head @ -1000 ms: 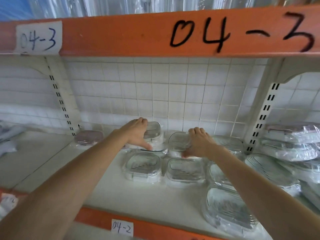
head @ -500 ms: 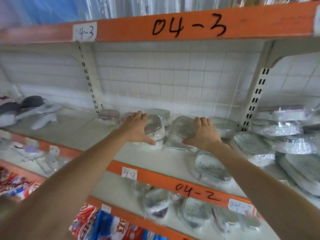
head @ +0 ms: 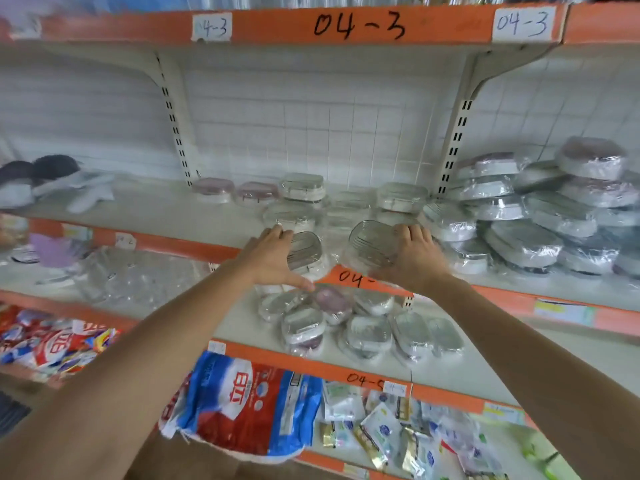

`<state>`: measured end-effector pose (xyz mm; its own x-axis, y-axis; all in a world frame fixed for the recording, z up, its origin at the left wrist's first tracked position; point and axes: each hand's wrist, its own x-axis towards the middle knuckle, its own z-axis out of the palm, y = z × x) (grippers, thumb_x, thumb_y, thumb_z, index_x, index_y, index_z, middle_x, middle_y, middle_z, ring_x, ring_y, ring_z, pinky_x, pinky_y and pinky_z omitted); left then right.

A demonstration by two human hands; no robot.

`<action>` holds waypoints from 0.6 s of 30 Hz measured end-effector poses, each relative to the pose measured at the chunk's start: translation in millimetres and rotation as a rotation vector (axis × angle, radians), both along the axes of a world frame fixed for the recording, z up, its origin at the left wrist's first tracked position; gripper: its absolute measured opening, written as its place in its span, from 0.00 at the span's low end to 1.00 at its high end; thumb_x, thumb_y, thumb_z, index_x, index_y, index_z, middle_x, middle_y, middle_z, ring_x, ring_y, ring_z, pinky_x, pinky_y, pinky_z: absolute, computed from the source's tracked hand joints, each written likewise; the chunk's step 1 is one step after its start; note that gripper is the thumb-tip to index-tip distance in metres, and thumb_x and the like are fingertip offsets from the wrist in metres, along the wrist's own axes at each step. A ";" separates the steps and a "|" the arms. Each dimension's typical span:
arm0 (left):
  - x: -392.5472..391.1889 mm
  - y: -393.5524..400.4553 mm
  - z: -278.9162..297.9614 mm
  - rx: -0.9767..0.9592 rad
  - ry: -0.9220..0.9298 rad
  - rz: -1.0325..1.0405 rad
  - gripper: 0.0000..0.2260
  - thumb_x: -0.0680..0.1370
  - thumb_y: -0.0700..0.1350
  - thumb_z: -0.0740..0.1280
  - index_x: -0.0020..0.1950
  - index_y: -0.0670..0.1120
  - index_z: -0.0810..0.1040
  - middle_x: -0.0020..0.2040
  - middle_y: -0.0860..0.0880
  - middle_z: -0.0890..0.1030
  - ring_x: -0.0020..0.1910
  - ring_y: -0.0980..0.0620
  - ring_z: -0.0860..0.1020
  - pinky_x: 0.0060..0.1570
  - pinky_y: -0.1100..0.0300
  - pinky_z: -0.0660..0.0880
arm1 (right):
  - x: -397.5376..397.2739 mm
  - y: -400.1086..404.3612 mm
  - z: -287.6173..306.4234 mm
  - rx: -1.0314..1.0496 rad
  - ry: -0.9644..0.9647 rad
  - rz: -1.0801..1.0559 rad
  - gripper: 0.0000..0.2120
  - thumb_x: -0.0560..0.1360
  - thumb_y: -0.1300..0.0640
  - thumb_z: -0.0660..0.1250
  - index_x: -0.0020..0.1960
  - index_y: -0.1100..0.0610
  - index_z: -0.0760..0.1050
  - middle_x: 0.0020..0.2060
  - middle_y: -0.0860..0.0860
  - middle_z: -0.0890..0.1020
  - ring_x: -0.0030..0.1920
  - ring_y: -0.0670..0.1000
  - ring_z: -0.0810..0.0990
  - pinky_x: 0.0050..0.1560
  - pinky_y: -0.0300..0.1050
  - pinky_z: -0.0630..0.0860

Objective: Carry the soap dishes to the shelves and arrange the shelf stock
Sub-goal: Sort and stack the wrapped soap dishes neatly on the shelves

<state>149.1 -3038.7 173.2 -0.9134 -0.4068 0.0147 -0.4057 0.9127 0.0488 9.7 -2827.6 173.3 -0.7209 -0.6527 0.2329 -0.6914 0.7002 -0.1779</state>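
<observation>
My left hand (head: 273, 256) grips a clear plastic-wrapped soap dish with a ribbed grey insert (head: 306, 252), tilted, at the front edge of the white shelf (head: 166, 211). My right hand (head: 414, 254) grips a second ribbed clear wrapped soap dish (head: 372, 242) just beside it. More wrapped dishes (head: 301, 187) sit behind, toward the tiled back wall (head: 329, 133).

likely a shop: numbered shelves (head: 360, 26) of wrapped stock (head: 540, 209).
</observation>
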 end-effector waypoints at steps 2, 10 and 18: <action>15.4 14.9 -12.3 0.009 -0.009 -0.016 0.54 0.61 0.71 0.71 0.76 0.41 0.57 0.71 0.44 0.63 0.71 0.45 0.62 0.68 0.47 0.65 | 23.9 21.1 -10.8 0.026 0.000 0.003 0.47 0.66 0.36 0.71 0.73 0.61 0.56 0.68 0.56 0.63 0.70 0.56 0.59 0.70 0.47 0.57; 33.2 74.0 -60.3 0.043 -0.161 -0.112 0.56 0.62 0.71 0.70 0.78 0.42 0.50 0.76 0.43 0.55 0.75 0.43 0.56 0.72 0.44 0.61 | 62.2 96.3 -60.8 0.080 -0.098 -0.082 0.47 0.66 0.35 0.71 0.72 0.61 0.57 0.67 0.55 0.65 0.68 0.56 0.62 0.69 0.48 0.61; 2.3 114.4 -108.7 0.087 -0.263 -0.172 0.55 0.64 0.69 0.72 0.78 0.40 0.50 0.76 0.43 0.54 0.75 0.43 0.55 0.70 0.49 0.60 | 54.6 137.6 -123.7 0.127 -0.282 -0.186 0.46 0.66 0.34 0.71 0.71 0.60 0.57 0.66 0.55 0.65 0.68 0.55 0.62 0.67 0.48 0.63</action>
<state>151.4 -2924.2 64.5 -0.9367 -0.2361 -0.2586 -0.2554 0.9659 0.0433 64.4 -2690.0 49.6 -0.8543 -0.5154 -0.0668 -0.4864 0.8382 -0.2466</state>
